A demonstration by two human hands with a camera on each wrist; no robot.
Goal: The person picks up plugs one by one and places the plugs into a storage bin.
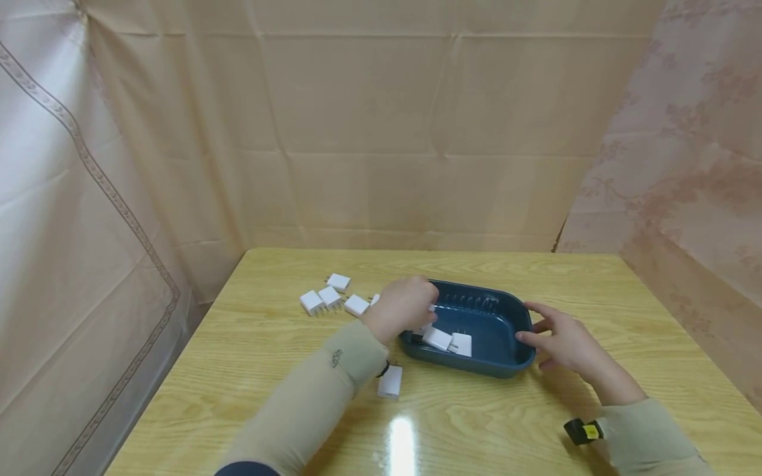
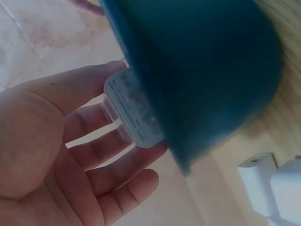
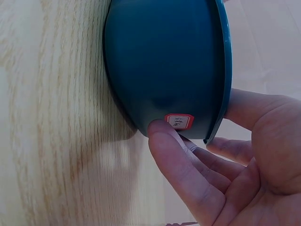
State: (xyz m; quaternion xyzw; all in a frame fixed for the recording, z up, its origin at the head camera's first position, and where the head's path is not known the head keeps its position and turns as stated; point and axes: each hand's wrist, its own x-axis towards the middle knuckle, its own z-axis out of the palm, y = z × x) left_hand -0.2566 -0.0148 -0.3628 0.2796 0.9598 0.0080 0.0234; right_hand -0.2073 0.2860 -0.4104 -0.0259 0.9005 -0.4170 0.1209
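A dark teal plastic basin [image 1: 476, 365] stands on the table. My left hand [image 1: 405, 307] is over its left end and pinches a white charger plug [image 2: 134, 110] between thumb and fingers; the basin wall hides part of that plug in the left wrist view. Inside the basin, near its front left, lie white charger plugs [image 1: 437, 338], one beside another. My right hand [image 1: 562, 337] grips the basin's right end, thumb at the rim and fingers along the outer wall. A small red-edged label [image 3: 179, 121] shows on the wall near those fingers.
Left of the basin several more charger plugs [image 1: 311, 302] lie on the wooden table [image 1: 250, 370], one partly hidden by my left hand. Another white plug [image 1: 389, 382] lies in front, by my left wrist. Cloth curtains [image 1: 417, 132] hang behind and at both sides.
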